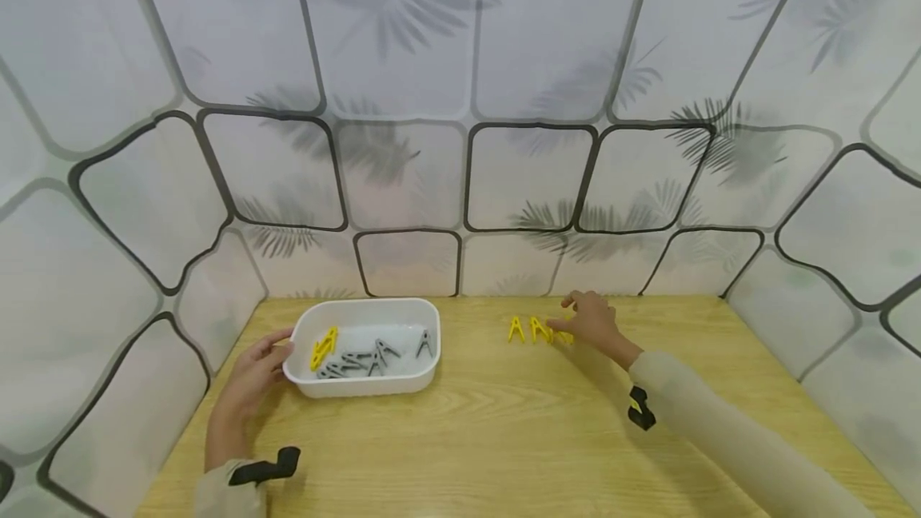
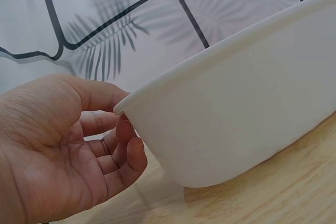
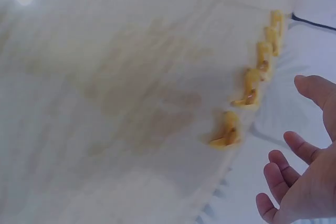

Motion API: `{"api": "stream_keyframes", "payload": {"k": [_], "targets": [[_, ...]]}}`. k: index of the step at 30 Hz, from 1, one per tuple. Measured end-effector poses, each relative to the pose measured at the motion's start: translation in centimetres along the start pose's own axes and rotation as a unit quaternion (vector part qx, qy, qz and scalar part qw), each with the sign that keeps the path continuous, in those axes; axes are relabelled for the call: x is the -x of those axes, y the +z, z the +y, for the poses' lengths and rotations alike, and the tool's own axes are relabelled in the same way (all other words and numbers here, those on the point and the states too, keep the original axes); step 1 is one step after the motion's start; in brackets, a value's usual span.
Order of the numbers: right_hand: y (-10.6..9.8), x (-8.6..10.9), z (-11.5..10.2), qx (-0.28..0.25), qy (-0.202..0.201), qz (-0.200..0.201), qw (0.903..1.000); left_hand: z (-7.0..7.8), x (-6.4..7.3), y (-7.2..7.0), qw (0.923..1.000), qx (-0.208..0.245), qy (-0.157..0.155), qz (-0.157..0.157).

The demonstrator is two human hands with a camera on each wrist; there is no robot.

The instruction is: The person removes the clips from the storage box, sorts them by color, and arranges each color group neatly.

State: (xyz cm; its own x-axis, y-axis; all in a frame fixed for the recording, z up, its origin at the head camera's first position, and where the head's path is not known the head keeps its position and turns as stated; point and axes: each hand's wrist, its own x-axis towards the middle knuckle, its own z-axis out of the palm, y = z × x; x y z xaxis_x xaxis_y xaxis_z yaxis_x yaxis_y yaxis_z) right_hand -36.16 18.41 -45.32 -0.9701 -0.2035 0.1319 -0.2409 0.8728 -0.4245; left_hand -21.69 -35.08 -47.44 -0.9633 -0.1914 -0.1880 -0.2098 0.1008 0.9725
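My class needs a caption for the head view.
Left grip holds a white tub of yellow and gray clothespins; right grip beside yellow clothespins on wood-grain table.

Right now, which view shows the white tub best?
Head: the white tub shows from above, clips inside. Left wrist shows only part of its outer wall and rim, gripped by the left hand; right wrist shows none.

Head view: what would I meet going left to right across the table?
Left hand → white tub → leftmost loose yellow clip → right hand → right sleeve.
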Motion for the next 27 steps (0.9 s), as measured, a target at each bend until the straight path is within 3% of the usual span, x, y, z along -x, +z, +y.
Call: {"api": "stream_keyframes", "payload": {"k": [11, 27], "targets": [[0.1, -2.6, -7.5, -0.055, -0.093, -0.019, 0.9939, -0.1, 0.1, 0.2, 0.9999, 0.009, 0.004, -0.001], [5.3, -3.1, -22.9, -0.056, -0.252, -0.069, 0.9637, 0.1, 0.0, 0.0, 1.0, 0.0, 0.005, 0.003]]}}
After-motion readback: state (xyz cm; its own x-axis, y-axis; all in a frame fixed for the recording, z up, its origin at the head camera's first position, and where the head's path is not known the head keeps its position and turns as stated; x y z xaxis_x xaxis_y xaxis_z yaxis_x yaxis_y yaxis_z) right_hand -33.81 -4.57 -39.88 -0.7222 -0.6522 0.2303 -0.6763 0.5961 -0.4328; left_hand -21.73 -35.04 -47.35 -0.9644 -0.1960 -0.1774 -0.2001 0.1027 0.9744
